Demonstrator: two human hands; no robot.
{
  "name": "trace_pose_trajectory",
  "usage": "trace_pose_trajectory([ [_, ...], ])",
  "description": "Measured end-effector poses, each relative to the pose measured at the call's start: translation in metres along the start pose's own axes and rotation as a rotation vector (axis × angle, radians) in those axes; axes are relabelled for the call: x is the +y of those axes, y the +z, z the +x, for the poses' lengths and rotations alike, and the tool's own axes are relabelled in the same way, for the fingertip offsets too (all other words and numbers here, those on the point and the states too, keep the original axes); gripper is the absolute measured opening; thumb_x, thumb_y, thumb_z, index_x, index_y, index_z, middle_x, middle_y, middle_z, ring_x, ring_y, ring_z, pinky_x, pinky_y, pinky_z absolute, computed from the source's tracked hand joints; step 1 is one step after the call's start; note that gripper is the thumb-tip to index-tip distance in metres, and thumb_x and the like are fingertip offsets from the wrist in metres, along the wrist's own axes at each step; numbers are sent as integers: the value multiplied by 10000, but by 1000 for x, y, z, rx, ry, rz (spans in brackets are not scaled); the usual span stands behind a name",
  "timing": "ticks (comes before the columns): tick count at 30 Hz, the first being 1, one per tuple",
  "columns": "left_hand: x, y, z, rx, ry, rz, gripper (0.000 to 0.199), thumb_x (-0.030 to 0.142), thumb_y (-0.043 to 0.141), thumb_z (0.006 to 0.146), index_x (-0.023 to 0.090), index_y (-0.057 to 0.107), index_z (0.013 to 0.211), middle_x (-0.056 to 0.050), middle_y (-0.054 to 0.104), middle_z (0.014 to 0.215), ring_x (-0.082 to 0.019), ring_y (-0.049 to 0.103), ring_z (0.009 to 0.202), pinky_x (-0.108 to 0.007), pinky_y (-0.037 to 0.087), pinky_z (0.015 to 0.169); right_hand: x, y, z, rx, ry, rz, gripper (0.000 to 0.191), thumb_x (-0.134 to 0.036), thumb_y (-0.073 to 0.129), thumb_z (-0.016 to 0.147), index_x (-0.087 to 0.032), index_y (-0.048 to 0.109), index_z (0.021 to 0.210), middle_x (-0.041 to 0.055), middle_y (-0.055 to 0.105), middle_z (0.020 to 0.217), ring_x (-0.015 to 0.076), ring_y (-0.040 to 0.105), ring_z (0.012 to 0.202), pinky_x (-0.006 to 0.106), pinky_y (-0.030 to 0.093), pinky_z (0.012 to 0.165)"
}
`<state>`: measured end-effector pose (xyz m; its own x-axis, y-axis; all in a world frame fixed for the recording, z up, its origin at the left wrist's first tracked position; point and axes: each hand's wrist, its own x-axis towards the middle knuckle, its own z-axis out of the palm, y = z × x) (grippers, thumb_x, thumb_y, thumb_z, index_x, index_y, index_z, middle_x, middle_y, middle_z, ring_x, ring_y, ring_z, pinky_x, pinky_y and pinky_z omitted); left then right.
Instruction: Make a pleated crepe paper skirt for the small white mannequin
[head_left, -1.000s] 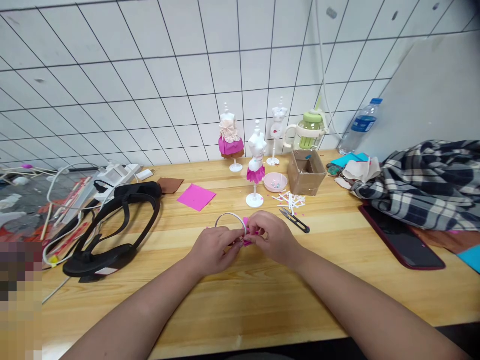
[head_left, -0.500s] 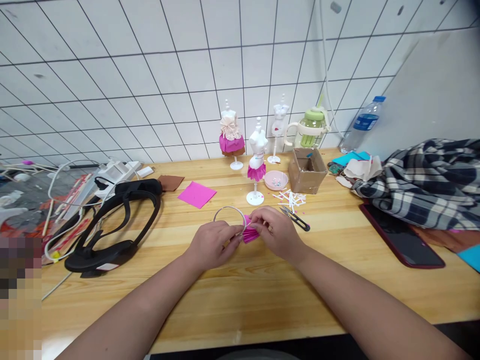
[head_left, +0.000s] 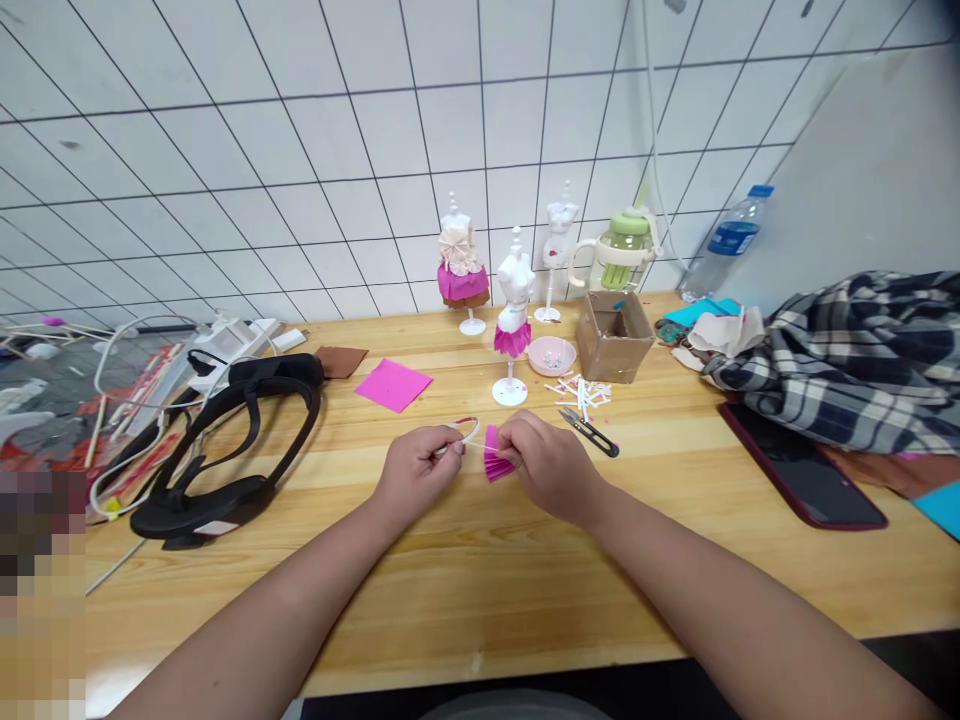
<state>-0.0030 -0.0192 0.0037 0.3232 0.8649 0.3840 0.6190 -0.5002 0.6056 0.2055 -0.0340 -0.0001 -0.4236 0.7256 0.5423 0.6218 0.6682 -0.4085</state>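
Observation:
My left hand (head_left: 418, 468) is closed around a thin white roll of tape (head_left: 472, 428), its fingers covering much of the ring. From the roll a narrow strip stretches across to a pleated piece of pink paper (head_left: 493, 460). My right hand (head_left: 553, 468) pinches that paper at its right side, the folds fanning downward. Just behind the hands stands a small white dress form (head_left: 516, 282) in a ruffled pink skirt. Thread snips (head_left: 592, 434) lie right of my right hand.
A flat pink sheet (head_left: 394, 385) and a black headset (head_left: 202, 510) lie to the left. White paper scraps (head_left: 587, 394), a pink dish (head_left: 553, 357) and a cardboard box (head_left: 616, 340) are behind right. A phone (head_left: 802, 470) lies by a plaid cloth (head_left: 862, 370).
My left hand has drawn left, away from the pink paper, and the tape roll has tilted with it. A strip now spans the gap. My right hand stays on the paper.

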Motion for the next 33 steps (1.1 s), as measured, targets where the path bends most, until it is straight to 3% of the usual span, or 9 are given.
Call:
trace_pose_trajectory([
  [4, -19, -11, 11, 318, -270, -144, 235, 288, 485, 833, 183, 622, 673, 19, 568, 591, -127, 506, 541, -237, 405, 557, 0, -8, 0, 91, -30, 64, 178, -215, 380, 979, -207, 490, 839, 42, 581, 818, 167, 520, 726, 280, 344, 612],
  [7, -50, -29, 23, 430, -311, -80, 294, 344, 440, 892, 180, 681, 860, 1, 585, 648, -160, 549, 630, -269, 443, 640, 7, -19, 3, 124, 95, 115, 167, -257, 430, 975, -213, 482, 823, 29, 570, 798, 167, 512, 731, 279, 355, 635],
  [10, -76, -35, 28, 173, -154, 391, 328, 385, 480, 885, 186, 740, 897, -80, 669, 877, -246, 599, 900, -372, 454, 865, 17, -23, 5, 39, 203, 145, 131, -246, 453, 962, -215, 480, 838, 19, 567, 814, 164, 502, 732, 280, 357, 642],
  [12, -82, -30, 27, 92, -143, 454, 292, 371, 545, 852, 178, 752, 927, -102, 663, 851, -279, 589, 906, -420, 445, 889, 21, -21, 6, -45, 222, 160, 114, -226, 447, 955, -213, 477, 846, 19, 568, 832, 167, 504, 748, 285, 361, 656],
  [17, -55, -13, 20, 54, -26, 390, 399, 378, 435, 949, 170, 657, 1207, -148, 629, 1152, -290, 529, 1111, -472, 381, 985, 20, -13, 6, -188, 226, 199, 104, -187, 441, 945, -208, 485, 853, 19, 579, 855, 169, 514, 769, 292, 365, 677],
  [21, -15, -9, 11, -122, 91, 157, 358, 438, 423, 964, 253, 709, 1075, -67, 654, 1110, -243, 541, 1094, -447, 352, 982, 18, -9, 5, -207, 207, 208, 96, -190, 450, 946, -204, 505, 868, 23, 587, 864, 167, 527, 782, 292, 382, 699],
  [24, 5, -6, 5, -89, 123, 170, 235, 405, 558, 909, 258, 741, 914, -47, 692, 1012, -244, 562, 1033, -451, 325, 960, 19, -7, 4, -206, 222, 206, 97, -192, 447, 948, -202, 504, 871, 27, 587, 873, 169, 530, 795, 294, 391, 709],
  [28, 10, 0, 4, -16, 153, 191, 159, 329, 616, 880, 242, 732, 814, -36, 715, 894, -230, 580, 938, -446, 325, 926, 20, -6, 4, -212, 252, 209, 94, -207, 456, 948, -204, 495, 863, 22, 581, 866, 168, 528, 791, 295, 390, 707],
  [33, 3, 2, 6, -129, 140, 78, 184, 318, 542, 932, 200, 668, 867, -42, 700, 922, -202, 591, 919, -382, 394, 869, 23, -6, 4, -191, 262, 197, 97, -204, 455, 949, -206, 487, 858, 20, 586, 862, 169, 524, 783, 292, 379, 689],
])
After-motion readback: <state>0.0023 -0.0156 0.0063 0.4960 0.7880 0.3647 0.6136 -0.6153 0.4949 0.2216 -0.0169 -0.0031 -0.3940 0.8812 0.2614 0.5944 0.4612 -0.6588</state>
